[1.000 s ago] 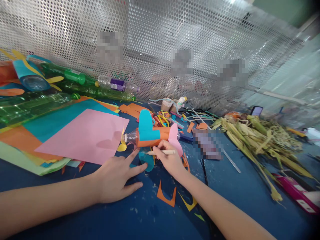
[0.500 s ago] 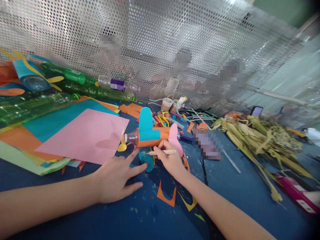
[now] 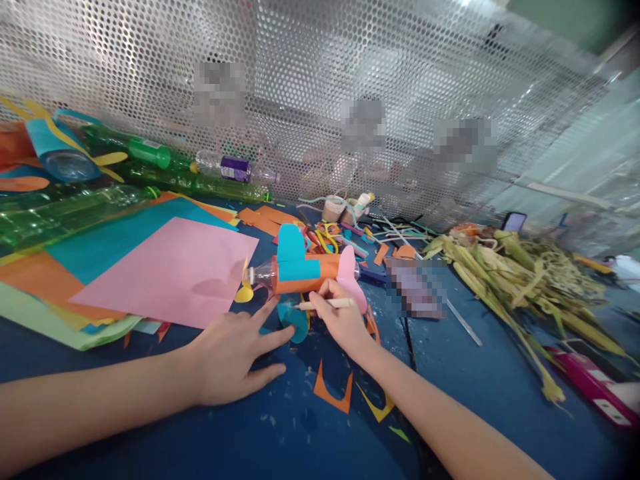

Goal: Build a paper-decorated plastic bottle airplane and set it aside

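Note:
A plastic bottle (image 3: 263,271) wrapped in orange paper lies sideways, with blue wing shapes and a pink piece (image 3: 351,288) at its right end. A yellow paper propeller (image 3: 245,291) sits by its neck. My right hand (image 3: 337,313) pinches a pale pen (image 3: 320,305) over the lower blue wing (image 3: 293,321), the tip at or near the paper. My left hand (image 3: 240,357) is spread flat, its fingertips beside the bottle and against the lower wing's edge. The upper blue wing (image 3: 291,247) stands bent up behind the bottle.
Coloured paper sheets (image 3: 175,267) are stacked at left, with green bottles (image 3: 75,210) behind. Orange scraps (image 3: 333,395) lie in front. Dried corn husks (image 3: 505,280), a pink case (image 3: 590,385) and a blurred flat object (image 3: 415,287) are at right. A perforated metal screen (image 3: 300,80) rises behind.
The upper blue wing tips slightly lower than before. My right hand and the pen shift only a little; my left hand stays in place.

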`<state>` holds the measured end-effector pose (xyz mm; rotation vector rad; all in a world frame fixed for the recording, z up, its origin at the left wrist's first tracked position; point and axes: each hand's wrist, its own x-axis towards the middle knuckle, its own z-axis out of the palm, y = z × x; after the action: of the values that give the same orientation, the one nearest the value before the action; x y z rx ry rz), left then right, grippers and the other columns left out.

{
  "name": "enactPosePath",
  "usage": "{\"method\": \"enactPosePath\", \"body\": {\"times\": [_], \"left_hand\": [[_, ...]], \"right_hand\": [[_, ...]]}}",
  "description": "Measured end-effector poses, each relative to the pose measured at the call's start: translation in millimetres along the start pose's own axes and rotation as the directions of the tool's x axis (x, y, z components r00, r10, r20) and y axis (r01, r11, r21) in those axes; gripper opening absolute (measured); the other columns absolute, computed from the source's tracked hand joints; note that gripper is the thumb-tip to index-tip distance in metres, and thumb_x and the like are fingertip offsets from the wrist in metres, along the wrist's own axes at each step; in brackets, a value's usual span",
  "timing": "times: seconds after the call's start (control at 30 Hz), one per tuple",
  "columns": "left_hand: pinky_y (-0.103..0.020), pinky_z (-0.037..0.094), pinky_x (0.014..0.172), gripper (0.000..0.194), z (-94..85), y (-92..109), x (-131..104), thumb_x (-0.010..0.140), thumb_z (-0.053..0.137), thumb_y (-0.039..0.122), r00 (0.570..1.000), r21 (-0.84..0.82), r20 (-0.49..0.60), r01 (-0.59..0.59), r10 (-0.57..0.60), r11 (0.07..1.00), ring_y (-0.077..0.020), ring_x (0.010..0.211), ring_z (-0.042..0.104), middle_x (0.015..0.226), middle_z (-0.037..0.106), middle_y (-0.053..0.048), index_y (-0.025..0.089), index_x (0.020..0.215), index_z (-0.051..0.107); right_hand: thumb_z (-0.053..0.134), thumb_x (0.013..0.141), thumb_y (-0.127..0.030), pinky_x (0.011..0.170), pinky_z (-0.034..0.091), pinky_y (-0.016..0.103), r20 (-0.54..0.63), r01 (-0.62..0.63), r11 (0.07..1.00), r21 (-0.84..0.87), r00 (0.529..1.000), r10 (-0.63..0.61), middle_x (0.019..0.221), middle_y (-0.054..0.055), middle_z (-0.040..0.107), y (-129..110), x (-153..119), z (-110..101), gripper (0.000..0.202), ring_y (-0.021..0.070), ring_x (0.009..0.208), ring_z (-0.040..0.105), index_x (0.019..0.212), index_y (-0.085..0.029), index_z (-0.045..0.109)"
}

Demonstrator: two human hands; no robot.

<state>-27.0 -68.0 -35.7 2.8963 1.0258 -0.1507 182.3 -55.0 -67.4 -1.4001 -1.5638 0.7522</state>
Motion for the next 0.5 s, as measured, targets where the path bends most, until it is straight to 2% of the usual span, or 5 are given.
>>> {"method": "enactPosePath", "body": {"times": [0.5], "left_hand": [[-0.047,0.051,0.068,0.050,2.7,-1.4,-0.4,0.088,0.029,0.053,1.000,-0.004,-0.020,-0.007,0.007,1.000,-0.0293,0.083,0.064,0.143,0.030,-0.018,0.037,0.135,0.037]], "right_hand": [[0.052,0.082,-0.033,0.049,0.037,0.022,-0.006,-0.014,1.000,-0.005,1.000,0.014,0.054,-0.005,0.045,1.8,0.7,0.4,0.026,0.0127,0.051,0.052,0.063,-0.022,0.039]]}}
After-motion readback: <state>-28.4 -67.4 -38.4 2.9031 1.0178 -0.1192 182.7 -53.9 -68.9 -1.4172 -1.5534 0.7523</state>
